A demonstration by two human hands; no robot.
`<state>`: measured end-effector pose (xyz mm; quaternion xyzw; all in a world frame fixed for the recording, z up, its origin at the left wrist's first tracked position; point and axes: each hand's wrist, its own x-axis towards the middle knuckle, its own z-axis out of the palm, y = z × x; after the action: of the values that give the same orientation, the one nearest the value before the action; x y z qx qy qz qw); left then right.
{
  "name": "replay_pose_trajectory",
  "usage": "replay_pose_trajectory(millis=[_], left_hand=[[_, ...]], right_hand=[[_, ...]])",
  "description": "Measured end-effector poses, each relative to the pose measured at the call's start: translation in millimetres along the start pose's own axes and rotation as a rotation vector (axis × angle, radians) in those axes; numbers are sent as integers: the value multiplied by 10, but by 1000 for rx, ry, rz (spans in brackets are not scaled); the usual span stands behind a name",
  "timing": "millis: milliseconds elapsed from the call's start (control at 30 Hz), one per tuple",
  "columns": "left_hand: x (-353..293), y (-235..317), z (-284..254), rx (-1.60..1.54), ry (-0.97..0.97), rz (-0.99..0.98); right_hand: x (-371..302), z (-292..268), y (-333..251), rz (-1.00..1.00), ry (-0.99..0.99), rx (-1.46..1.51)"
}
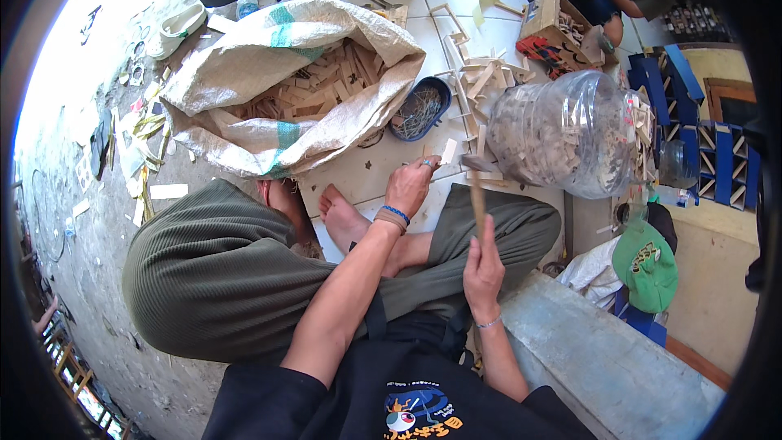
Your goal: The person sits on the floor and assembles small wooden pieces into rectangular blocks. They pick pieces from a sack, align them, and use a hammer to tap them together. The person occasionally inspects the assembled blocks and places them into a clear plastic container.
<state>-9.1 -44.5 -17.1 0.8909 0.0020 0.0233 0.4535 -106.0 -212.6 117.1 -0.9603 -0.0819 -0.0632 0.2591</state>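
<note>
My right hand [483, 269] is wrapped round the wooden handle of a hammer [477, 205], its metal head up beside some small wood pieces. To the left of it, my left hand [409, 193] is closed in a pinch, with a small pale wood piece [449, 151] at its fingertips. Whether a nail is also between the fingers is too small to tell. Just beyond my left hand stands a dark blue bowl [447, 99] of thin nails [419, 111]. Several joined wooden strips [481, 81] lie past the hammer head.
A large white woven sack [220, 73] holds many wood offcuts. On the right, a clear plastic jug [562, 130] full of small wood pieces lies on its side. A cardboard box [542, 16], a green cap [645, 267] and a grey bench [603, 350] are around. Another person sits at the far right.
</note>
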Motion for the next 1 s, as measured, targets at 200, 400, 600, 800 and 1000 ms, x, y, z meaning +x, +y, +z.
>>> replay_pose_trajectory(millis=[200,400,600,800,1000], left_hand=[[0,5,-4,-12,5,19],[163,147,-141,-257,139,48],[544,492,-448,-1120,-58,-317],[687,895,-896,-1268,-189,-194],[632,1375,-1381,-1171,-341,-57]], right_hand=[[8,-80,37,268,-73,24],[-355,-391,191,381,27,-10],[-1404,-523,126,605,19,-123],[-1538,-394,132,589,-70,-41],[-315,-778,-6,361,35,-20]])
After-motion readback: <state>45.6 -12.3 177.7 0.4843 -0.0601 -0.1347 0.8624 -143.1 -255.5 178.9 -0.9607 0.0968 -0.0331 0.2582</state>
